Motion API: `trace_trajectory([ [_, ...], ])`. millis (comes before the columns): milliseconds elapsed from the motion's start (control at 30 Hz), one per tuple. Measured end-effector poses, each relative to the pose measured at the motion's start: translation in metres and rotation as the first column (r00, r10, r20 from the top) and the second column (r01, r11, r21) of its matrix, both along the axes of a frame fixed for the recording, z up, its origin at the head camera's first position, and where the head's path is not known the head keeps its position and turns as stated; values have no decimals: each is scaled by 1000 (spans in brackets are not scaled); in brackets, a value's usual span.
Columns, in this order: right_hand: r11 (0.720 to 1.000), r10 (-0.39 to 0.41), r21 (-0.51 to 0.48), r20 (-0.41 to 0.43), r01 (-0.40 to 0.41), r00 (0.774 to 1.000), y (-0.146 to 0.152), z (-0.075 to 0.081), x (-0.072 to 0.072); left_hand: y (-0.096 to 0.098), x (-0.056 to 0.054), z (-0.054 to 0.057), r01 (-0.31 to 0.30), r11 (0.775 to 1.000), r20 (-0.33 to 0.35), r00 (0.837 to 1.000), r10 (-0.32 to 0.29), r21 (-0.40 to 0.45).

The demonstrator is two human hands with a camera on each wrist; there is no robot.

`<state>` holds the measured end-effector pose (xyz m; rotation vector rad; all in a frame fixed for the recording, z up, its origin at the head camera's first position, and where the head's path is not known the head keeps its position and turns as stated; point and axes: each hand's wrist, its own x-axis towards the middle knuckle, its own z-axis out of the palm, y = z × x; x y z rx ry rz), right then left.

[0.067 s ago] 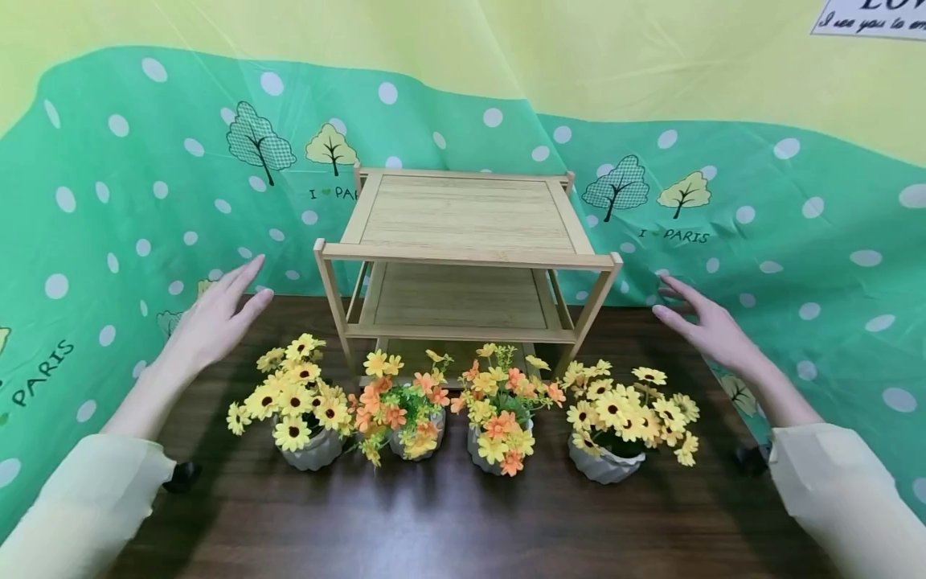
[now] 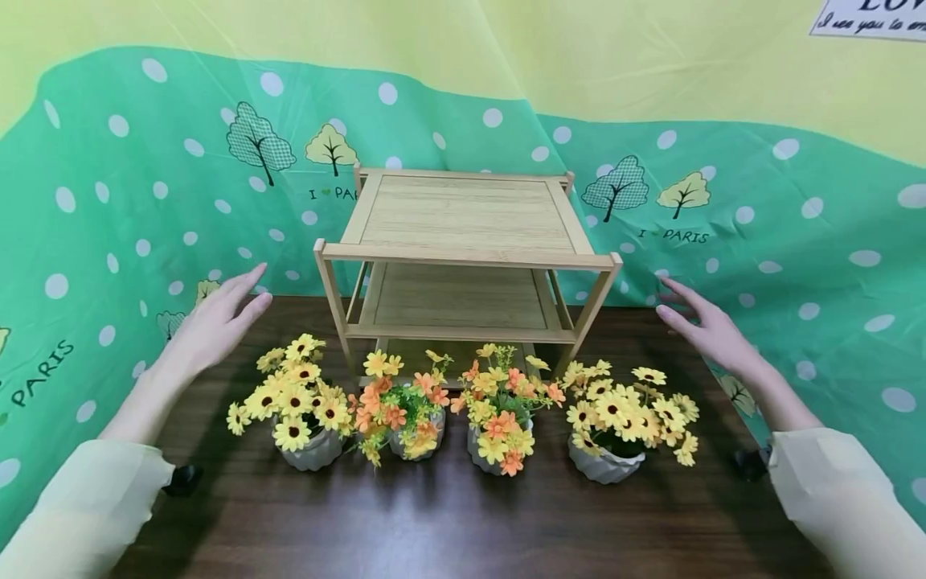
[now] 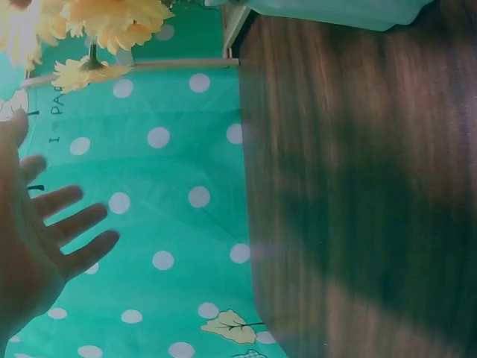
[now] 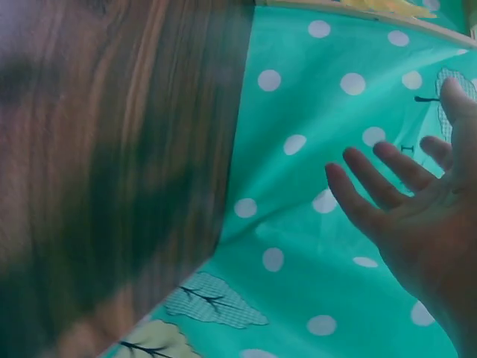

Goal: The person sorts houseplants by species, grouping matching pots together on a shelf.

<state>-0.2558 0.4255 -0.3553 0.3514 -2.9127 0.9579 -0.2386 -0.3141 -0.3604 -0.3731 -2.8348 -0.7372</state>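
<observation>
My left hand (image 2: pixel 215 326) is held in the air left of the flowerpots, fingers extended and nothing in it. On the other side my right hand (image 2: pixel 712 330) hovers with its fingers spread, also holding nothing. Nearest the left hand is a white pot (image 2: pixel 315 452) of yellow flowers (image 2: pixel 295 400). Nearest the right is another white pot (image 2: pixel 606 465) with yellow flowers (image 2: pixel 615 408). Two pots of orange and yellow flowers, one at left (image 2: pixel 394 416) and one at right (image 2: pixel 499 426), stand between them. Both wrist views show the fingers (image 3: pixel 78 224) (image 4: pixel 373 179) touching nothing.
A light wooden shelf rack (image 2: pixel 466 213) with stacked boards stands behind the pots. Everything is on a dark wooden table (image 2: pixel 391 523). A green and yellow cloth (image 2: pixel 434 121) with dots and trees hangs around the back and sides. A printed sign (image 2: pixel 875 22) is at upper right.
Both hands shift only slightly; the left fingertips sit a little lower and the right hand has drifted a touch to the right. The pots and rack stay put.
</observation>
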Motion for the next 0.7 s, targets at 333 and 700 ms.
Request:
trace_trajectory([
  [333,945,161,-302,105,-123,981,6,-25,6,-15,20,-27,26,999,61,998,-28,28],
  [700,948,213,-278,187,-156,959,6,-55,30,-1,38,-11,-89,982,38,996,84,165],
])
